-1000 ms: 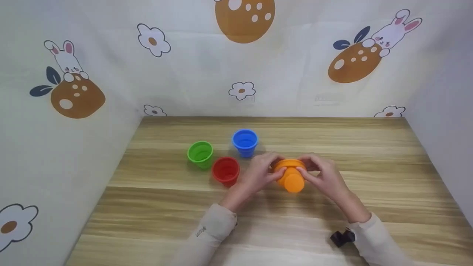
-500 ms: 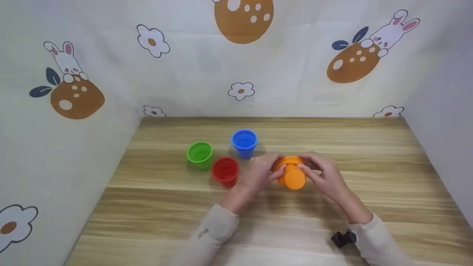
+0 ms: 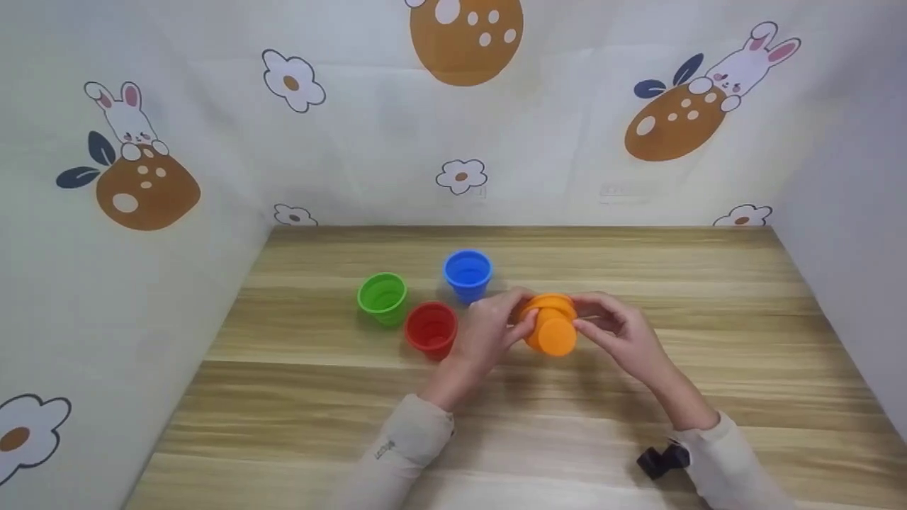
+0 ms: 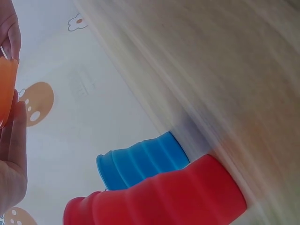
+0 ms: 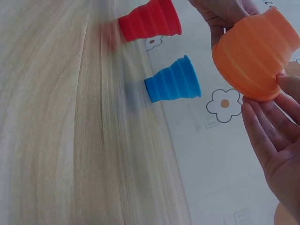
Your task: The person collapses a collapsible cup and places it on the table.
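An orange collapsible cup [image 3: 557, 336] with ridged walls is held above the table, its round base turned towards me. My left hand [image 3: 486, 330] grips its left side, thumb over the wall and fingers behind the rim. On the other side my right hand [image 3: 623, 336] pinches the cup near the rim with thumb and fingers. In the right wrist view the orange cup [image 5: 255, 54] shows bulging, stepped walls between both hands. Only a sliver of the orange cup [image 4: 6, 91] shows in the left wrist view.
Three similar cups stand upright on the wooden table [image 3: 340, 425]: green [image 3: 383, 299], blue [image 3: 468, 275] and red [image 3: 431, 330]. The red one is right beside my left hand. A black object [image 3: 662, 460] sits by the right sleeve. Patterned walls enclose the back and sides.
Both hands have raised the orange cup slightly and tilted it, moving it a little left over the last half second. My right thumb has slid outward to the cup's edge. The other cups stay put.
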Demonstrator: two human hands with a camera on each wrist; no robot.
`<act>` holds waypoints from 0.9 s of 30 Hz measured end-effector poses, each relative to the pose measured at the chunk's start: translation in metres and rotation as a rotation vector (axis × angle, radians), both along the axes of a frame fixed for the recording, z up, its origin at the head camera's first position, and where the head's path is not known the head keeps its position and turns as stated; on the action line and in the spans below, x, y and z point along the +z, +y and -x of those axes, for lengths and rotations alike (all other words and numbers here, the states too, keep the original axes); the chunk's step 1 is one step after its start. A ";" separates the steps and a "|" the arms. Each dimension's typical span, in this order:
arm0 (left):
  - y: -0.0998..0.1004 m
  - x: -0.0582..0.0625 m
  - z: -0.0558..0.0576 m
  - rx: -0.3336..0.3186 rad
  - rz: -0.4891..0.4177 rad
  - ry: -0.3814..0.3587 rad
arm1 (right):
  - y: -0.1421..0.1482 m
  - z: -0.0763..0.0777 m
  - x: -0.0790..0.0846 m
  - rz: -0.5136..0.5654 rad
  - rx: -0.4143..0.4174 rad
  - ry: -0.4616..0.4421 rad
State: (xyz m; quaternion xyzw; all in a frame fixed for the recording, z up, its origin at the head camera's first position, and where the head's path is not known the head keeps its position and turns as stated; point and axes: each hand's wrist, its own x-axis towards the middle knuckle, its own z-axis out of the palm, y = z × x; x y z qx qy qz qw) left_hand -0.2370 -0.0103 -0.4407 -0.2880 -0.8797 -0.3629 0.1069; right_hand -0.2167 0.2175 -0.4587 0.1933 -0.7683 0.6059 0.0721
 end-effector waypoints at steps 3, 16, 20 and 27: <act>0.000 -0.001 0.000 0.003 -0.009 -0.007 | -0.002 0.000 0.001 -0.003 -0.032 0.014; -0.004 0.003 0.001 -0.038 -0.076 -0.141 | -0.005 0.001 0.001 -0.081 -0.133 0.191; -0.005 0.005 0.003 -0.070 -0.120 -0.234 | -0.004 0.002 0.001 -0.133 -0.146 0.247; -0.009 0.007 0.003 -0.121 -0.156 -0.382 | -0.002 0.003 0.001 -0.184 -0.156 0.305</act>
